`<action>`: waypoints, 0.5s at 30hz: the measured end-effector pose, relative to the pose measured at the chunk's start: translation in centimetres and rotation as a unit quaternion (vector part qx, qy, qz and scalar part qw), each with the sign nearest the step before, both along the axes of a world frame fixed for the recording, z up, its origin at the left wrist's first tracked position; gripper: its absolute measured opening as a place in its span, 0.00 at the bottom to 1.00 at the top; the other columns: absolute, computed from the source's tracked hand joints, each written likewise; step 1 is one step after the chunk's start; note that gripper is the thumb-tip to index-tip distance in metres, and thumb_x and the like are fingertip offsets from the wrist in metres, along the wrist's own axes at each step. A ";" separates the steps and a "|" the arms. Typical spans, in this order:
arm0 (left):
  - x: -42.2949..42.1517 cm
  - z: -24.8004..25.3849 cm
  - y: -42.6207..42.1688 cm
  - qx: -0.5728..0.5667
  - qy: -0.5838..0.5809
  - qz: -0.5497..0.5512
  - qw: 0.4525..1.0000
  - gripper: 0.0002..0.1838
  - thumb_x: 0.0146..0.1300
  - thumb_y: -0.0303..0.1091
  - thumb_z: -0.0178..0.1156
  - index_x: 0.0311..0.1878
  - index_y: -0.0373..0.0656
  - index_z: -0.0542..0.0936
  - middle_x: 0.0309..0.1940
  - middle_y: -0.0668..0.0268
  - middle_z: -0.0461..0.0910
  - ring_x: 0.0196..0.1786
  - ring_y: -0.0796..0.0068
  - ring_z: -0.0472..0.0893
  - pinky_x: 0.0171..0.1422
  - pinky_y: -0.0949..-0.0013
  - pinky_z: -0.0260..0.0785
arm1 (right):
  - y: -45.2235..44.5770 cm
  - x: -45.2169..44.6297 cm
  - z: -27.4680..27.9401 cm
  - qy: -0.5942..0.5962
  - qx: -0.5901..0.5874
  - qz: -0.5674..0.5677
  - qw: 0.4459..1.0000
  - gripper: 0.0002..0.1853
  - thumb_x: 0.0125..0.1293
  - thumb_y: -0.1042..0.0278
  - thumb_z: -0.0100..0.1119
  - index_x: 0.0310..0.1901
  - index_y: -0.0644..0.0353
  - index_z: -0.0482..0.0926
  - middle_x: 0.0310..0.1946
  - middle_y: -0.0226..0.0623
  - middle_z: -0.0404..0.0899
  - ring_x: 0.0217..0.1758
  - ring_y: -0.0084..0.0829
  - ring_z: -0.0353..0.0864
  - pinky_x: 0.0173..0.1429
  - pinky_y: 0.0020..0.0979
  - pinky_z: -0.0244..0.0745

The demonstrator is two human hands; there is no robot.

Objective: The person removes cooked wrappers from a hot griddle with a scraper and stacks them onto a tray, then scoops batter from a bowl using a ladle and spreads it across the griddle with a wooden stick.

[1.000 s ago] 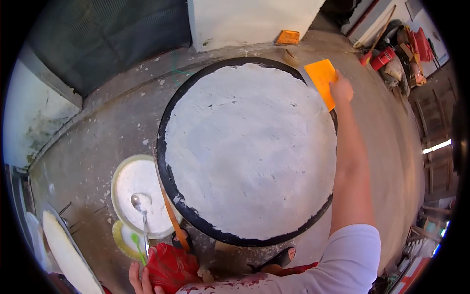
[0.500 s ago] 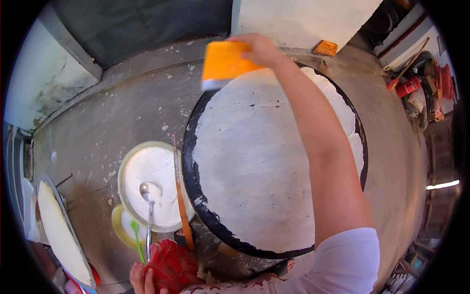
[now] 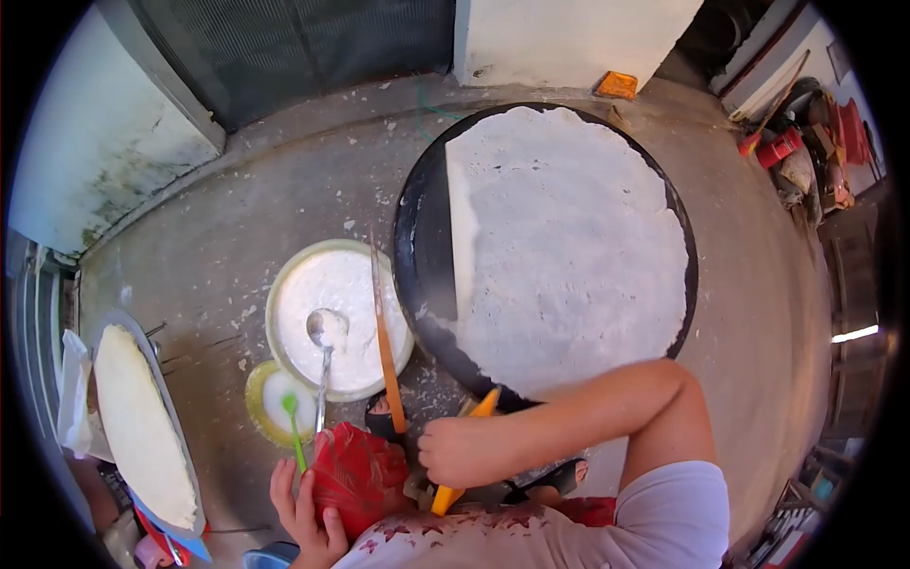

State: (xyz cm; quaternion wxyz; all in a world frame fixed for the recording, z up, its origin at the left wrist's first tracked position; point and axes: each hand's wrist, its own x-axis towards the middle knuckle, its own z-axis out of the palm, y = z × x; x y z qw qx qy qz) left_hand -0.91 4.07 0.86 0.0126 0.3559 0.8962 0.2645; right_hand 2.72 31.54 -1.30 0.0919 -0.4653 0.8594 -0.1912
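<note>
Ahead of the right hand (image 3: 464,450) and off to its right, a thin white sheet (image 3: 578,237) is spread on a round black griddle (image 3: 422,228). Its left margin is formed by a straight pale strip (image 3: 461,237), with its long axis directed away from the hands; the strip's near end is closer to the right hand than to the left. An orange scraper (image 3: 484,403) is gripped in the right hand, short of the griddle. By the left hand (image 3: 308,517), a red bundle (image 3: 355,479) is touched; whether it is gripped cannot be told.
</note>
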 end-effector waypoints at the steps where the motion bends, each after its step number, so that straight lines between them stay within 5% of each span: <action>1: 0.2 -0.1 -0.4 0.002 0.004 -0.003 1.000 0.22 0.54 0.38 0.48 0.49 0.31 0.70 0.55 0.44 0.62 0.57 0.42 0.62 0.60 0.49 0.53 | -0.1 1.7 0.3 -0.018 -0.037 -0.043 0.998 0.06 0.47 0.67 0.54 0.23 0.58 0.78 0.23 0.34 0.77 0.30 0.35 0.76 0.36 0.32 0.69; 3: 0.4 -0.1 -1.0 0.030 -0.001 0.011 1.000 0.22 0.55 0.37 0.48 0.48 0.31 0.70 0.55 0.44 0.62 0.58 0.44 0.62 0.61 0.51 0.53 | 1.0 3.9 2.1 -0.044 -0.024 -0.163 0.985 0.06 0.50 0.67 0.54 0.29 0.58 0.76 0.23 0.36 0.75 0.29 0.37 0.76 0.35 0.35 0.70; 5: 0.7 -0.3 -1.6 0.042 0.006 0.012 0.999 0.21 0.55 0.36 0.48 0.48 0.31 0.70 0.55 0.45 0.62 0.58 0.45 0.62 0.61 0.52 0.53 | 3.3 6.2 3.2 -0.167 -0.030 -0.387 0.906 0.09 0.53 0.63 0.54 0.34 0.56 0.73 0.23 0.38 0.74 0.30 0.40 0.76 0.34 0.37 0.70; 7: 0.9 -0.7 -2.0 0.057 0.010 0.006 0.998 0.20 0.56 0.35 0.48 0.48 0.31 0.70 0.56 0.45 0.62 0.58 0.46 0.62 0.61 0.54 0.53 | 5.8 9.6 3.4 -0.127 -0.088 -0.615 0.773 0.14 0.56 0.59 0.52 0.41 0.55 0.73 0.28 0.44 0.75 0.34 0.45 0.76 0.38 0.36 0.72; 8: 0.9 -0.9 -2.2 0.070 0.016 0.006 0.997 0.19 0.56 0.34 0.47 0.48 0.31 0.70 0.56 0.46 0.62 0.58 0.47 0.62 0.61 0.55 0.53 | 8.0 11.6 0.1 -0.019 -0.159 -0.683 0.713 0.17 0.57 0.59 0.53 0.44 0.60 0.72 0.31 0.45 0.76 0.35 0.41 0.78 0.40 0.33 0.72; 10: 0.8 -1.2 -2.5 0.086 0.022 -0.005 0.996 0.18 0.56 0.33 0.47 0.48 0.31 0.71 0.56 0.47 0.62 0.59 0.49 0.62 0.61 0.56 0.54 | 12.3 15.6 -2.7 0.095 -0.321 -0.799 0.499 0.18 0.54 0.64 0.60 0.42 0.68 0.72 0.34 0.42 0.78 0.36 0.27 0.76 0.40 0.27 0.71; 13: 0.7 -1.5 -2.9 0.104 0.028 -0.022 0.994 0.16 0.60 0.30 0.45 0.49 0.32 0.70 0.57 0.51 0.61 0.58 0.55 0.63 0.61 0.61 0.55 | 18.8 22.8 -4.3 0.190 -0.321 -0.874 0.312 0.19 0.47 0.69 0.64 0.41 0.67 0.72 0.34 0.41 0.78 0.36 0.31 0.78 0.41 0.29 0.73; 15: 0.7 -1.8 -3.1 0.128 0.033 -0.018 0.991 0.16 0.60 0.28 0.45 0.49 0.32 0.70 0.57 0.51 0.62 0.57 0.56 0.65 0.60 0.63 0.56 | 19.7 26.0 -3.2 0.183 -0.222 -0.935 0.209 0.21 0.45 0.73 0.64 0.43 0.68 0.71 0.37 0.44 0.78 0.37 0.34 0.79 0.42 0.30 0.73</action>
